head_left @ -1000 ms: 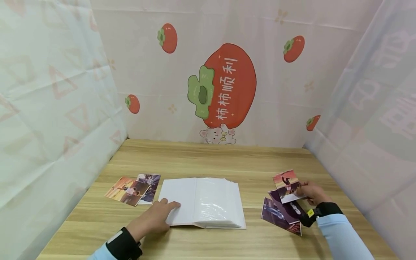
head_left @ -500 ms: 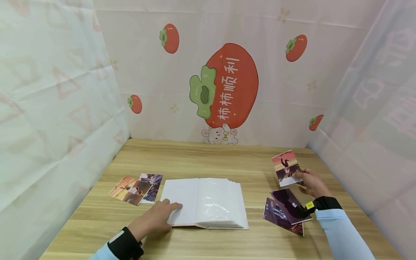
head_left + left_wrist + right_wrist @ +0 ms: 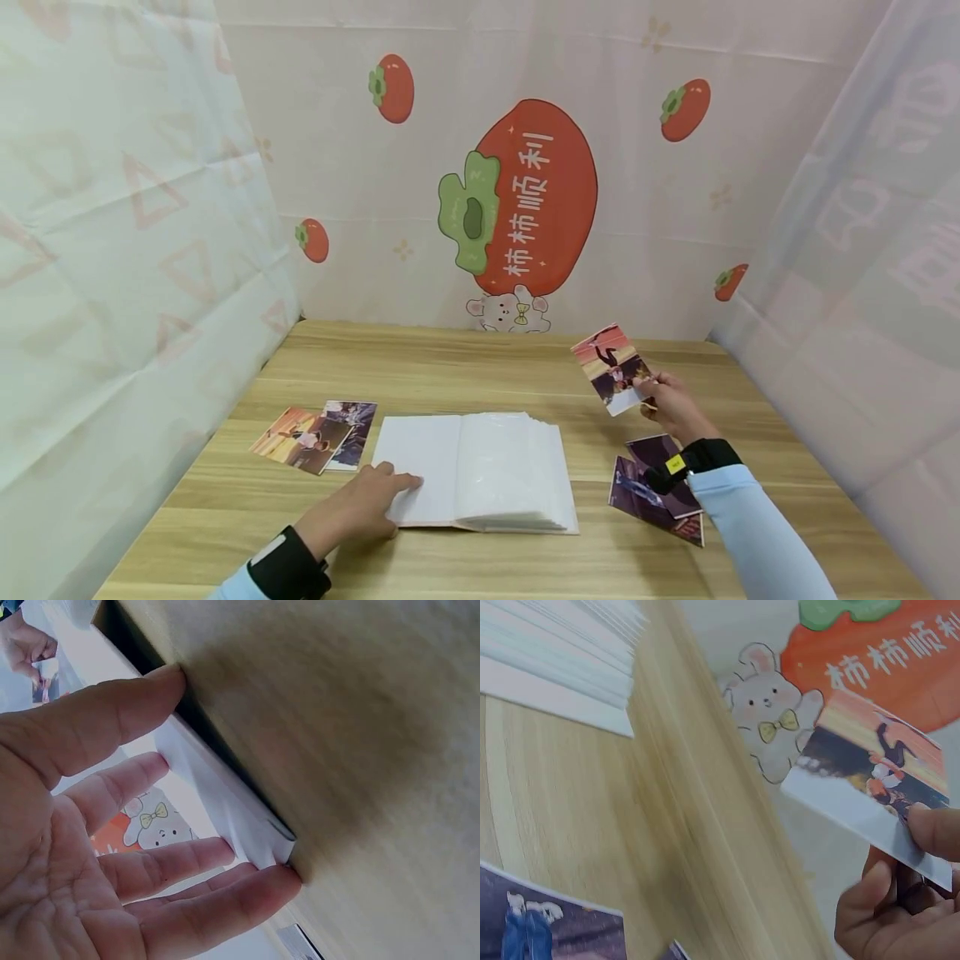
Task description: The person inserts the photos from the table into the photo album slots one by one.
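Observation:
An album [image 3: 417,467] lies spread on the table, a blank white page on its left and a stack of clear sleeves [image 3: 498,471] on its right. My left hand [image 3: 360,508] rests on the lower left of that page, its fingers [image 3: 187,862] fairly straight along the edge. Raised above the table, my right hand [image 3: 675,407] pinches a photo [image 3: 609,367] of a figure against an orange sky, the thumb on its printed face. Under the right wrist lie overlapping photos [image 3: 645,498] in dark purple tones, partly hidden by the wrist strap.
Left of the album, an orange photo [image 3: 303,442] overlaps a darker photo [image 3: 351,433]. The wooden table [image 3: 450,367] ends at a back curtain [image 3: 337,167] printed with persimmons and a white animal. Pale curtains also hang at both sides.
My right hand has lifted the orange-sky photo off the right-hand pile and carried it up and leftward, tilting it. The left hand stays on the album page.

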`<state>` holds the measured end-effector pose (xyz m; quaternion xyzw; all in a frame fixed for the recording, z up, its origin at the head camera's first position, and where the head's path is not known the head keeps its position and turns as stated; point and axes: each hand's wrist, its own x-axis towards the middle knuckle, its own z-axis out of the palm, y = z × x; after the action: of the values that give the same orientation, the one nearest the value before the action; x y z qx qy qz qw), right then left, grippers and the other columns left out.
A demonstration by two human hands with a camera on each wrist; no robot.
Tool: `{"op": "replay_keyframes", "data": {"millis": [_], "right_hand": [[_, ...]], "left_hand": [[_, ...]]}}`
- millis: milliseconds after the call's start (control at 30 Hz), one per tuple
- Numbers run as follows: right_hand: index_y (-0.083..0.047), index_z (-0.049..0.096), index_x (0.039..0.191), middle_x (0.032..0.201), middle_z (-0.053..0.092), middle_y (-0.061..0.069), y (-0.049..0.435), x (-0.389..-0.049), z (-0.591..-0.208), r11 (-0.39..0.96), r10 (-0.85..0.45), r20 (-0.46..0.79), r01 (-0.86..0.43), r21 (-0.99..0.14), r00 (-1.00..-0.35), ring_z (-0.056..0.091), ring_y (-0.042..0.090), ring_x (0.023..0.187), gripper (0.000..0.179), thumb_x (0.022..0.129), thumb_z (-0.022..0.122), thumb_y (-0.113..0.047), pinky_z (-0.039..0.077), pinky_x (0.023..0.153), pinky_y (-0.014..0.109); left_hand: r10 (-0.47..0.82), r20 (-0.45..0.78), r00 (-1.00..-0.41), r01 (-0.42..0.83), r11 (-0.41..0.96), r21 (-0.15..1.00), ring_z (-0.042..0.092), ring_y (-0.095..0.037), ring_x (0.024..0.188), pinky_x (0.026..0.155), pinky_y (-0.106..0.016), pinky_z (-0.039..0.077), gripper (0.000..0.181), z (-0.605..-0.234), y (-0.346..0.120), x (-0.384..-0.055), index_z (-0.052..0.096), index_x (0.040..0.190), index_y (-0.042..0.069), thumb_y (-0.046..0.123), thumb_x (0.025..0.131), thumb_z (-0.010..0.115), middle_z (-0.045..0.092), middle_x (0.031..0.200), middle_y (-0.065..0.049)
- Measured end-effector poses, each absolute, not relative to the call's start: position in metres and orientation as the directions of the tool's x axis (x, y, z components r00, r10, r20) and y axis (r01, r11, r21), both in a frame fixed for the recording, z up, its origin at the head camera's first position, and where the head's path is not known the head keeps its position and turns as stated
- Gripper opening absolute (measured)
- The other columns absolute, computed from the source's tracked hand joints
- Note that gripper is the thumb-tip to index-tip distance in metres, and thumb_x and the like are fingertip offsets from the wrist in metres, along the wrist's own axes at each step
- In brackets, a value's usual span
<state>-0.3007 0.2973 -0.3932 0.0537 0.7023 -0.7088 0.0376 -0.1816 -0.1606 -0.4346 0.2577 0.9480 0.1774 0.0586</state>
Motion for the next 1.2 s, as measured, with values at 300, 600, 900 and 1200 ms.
{"op": "replay_keyframes", "data": {"millis": [300, 600, 900, 1200], "right_hand": [[0.005, 0.036, 0.118, 0.109, 0.049, 0.019, 0.258, -0.31, -0.4, -0.027, -0.086, -0.13, 0.133, -0.991, -0.988, 0.059, 0.021, 0.086, 0.024, 0.099, 0.042, -0.008, 0.052, 0.071, 0.03], [0.006, 0.042, 0.113, 0.094, 0.058, 0.008, 0.226, -0.312, -0.409, 0.009, -0.087, -0.128, 0.127, -0.992, -0.988, 0.055, 0.017, 0.079, 0.027, 0.089, 0.054, 0.004, 0.046, 0.065, 0.027], [0.001, 0.039, 0.12, 0.111, 0.053, 0.014, 0.21, -0.316, -0.412, 0.009, 0.04, -0.156, 0.157, -0.988, -0.987, 0.051, 0.019, 0.087, 0.039, 0.087, 0.06, -0.001, 0.042, 0.071, 0.033], [0.005, 0.043, 0.119, 0.109, 0.056, 0.017, 0.197, -0.322, -0.417, 0.037, 0.054, -0.131, 0.133, -0.99, -0.99, 0.055, 0.018, 0.081, 0.038, 0.087, 0.062, -0.004, 0.043, 0.073, 0.035]], "left_hand": [[0.499, -0.039, -0.866, 0.449, 0.809, 0.38, 0.043, -0.024, 0.078, 0.065, -0.039, 0.042, 0.06, -0.43, -0.156, -0.178, 0.06, 0.118, 0.006, 0.009, 0.061, 0.08, 0.047, 0.091, -0.009], [0.561, -0.048, -0.826, 0.516, 0.789, 0.334, 0.042, -0.023, 0.084, 0.069, -0.038, 0.044, 0.057, -0.427, -0.13, -0.179, 0.055, 0.114, 0.002, 0.023, 0.067, 0.079, 0.045, 0.095, -0.007], [0.65, -0.009, -0.76, 0.614, 0.722, 0.321, 0.042, -0.032, 0.115, 0.08, -0.046, 0.046, 0.058, -0.424, -0.097, -0.175, 0.052, 0.127, 0.012, 0.025, 0.075, 0.076, 0.042, 0.133, -0.016], [0.696, -0.035, -0.717, 0.672, 0.704, 0.231, 0.038, -0.034, 0.124, 0.085, -0.048, 0.044, 0.059, -0.433, -0.07, -0.178, 0.05, 0.134, 0.026, 0.022, 0.079, 0.072, 0.038, 0.142, -0.012]]}}
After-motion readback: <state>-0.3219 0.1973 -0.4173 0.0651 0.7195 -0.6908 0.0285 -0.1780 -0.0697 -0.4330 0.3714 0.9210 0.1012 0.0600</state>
